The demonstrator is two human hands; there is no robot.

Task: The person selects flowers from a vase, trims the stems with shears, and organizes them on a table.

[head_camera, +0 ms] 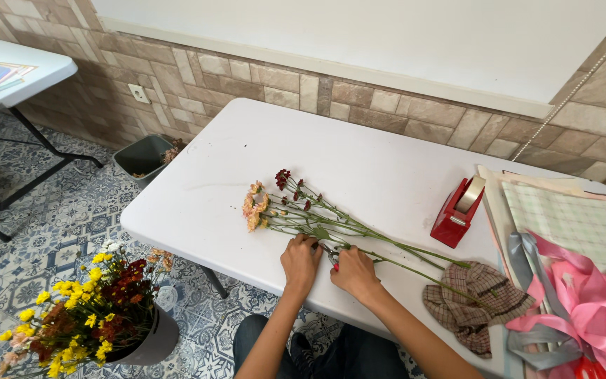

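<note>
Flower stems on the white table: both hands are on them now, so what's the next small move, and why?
Probably close the red-handled cutter in the right hand on the stem. The left hand already pins the flower stems flat against the white table, blooms pointing away, and the tool sits right at the stems between both hands. Its blades are hidden, so check alignment first.

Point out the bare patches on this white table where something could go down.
Bare: the far stretch of the white table between the flower stems and wall, and its left end. Crowded: the right end, with tape dispenser, checked cloth, paper sheets and pink ribbon.
</note>
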